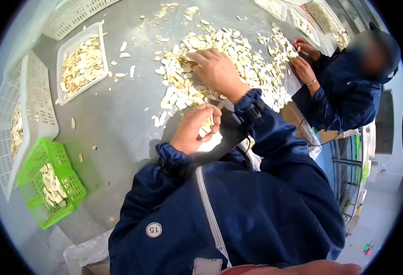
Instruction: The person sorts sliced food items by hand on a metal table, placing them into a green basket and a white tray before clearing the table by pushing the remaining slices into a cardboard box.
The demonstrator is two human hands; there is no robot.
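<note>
Food-processing workshop, metal table (pixel 119 142), heaped pale slices (pixel 261 73), perforated baskets (pixel 41 103), uniformed co-worker (pixel 352 105)

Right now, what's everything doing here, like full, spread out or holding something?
Pale slices: heaped and spread out loosely
Left hand: curled around some slices
Right hand: over the slices, grip unclear
White tray: holding many slices
Green basket: partly filled with slices
Tall white basket: some slices inside
Other person's hands: at the slices' edge
</note>
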